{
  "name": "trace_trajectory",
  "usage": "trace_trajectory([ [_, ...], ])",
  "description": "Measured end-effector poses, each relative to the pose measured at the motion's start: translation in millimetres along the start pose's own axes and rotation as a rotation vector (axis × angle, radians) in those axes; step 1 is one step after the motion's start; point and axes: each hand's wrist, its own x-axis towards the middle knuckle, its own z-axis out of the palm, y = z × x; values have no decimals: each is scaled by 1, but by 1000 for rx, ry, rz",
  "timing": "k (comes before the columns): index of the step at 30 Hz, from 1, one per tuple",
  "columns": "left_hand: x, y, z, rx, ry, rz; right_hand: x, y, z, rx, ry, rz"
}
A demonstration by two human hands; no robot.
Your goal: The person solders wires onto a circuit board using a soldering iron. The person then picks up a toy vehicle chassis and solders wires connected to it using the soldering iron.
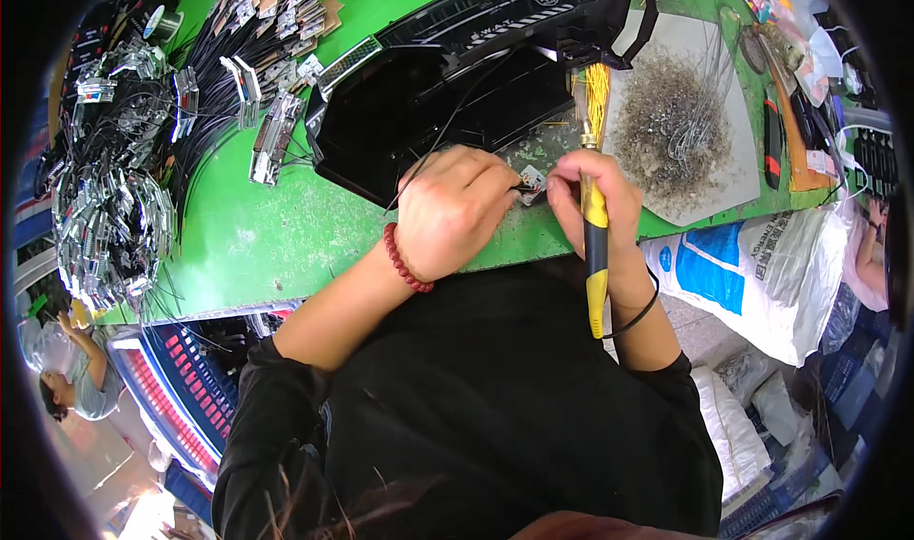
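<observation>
My right hand [604, 195] is closed around a soldering iron [596, 250] with a yellow and black handle. The iron stands nearly upright in the picture, its metal tip at the far end, and that hand's thumb and forefinger also come together near a small pale circuit board [531, 184]. The fingers of my left hand [452, 197] are pinched at the board's left side; what lies between them is too small to make out. A thin black wire [455, 111] curves beyond this hand, over a large black plastic housing [400, 88].
Bundles of metal-ended black cables [114, 197] crowd the green table [248, 245] at left. Past the iron lie yellow wires [598, 88] and a pale sheet [700, 207] heaped with wire scraps [671, 130]. A white sack [752, 283] stands at the right. Another person [90, 378] is at far left.
</observation>
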Motion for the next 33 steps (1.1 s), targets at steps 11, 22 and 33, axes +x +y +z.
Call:
trace_trajectory([
  [11,-1,18,-4,117,-129,2,0,1,-17,-355,-321,-240],
  [22,27,29,-39,486,-458,-352,-5,2,-19,-312,-327,-177],
  [33,31,21,-49,-182,-285,-160,0,0,-14,-225,-230,-189],
])
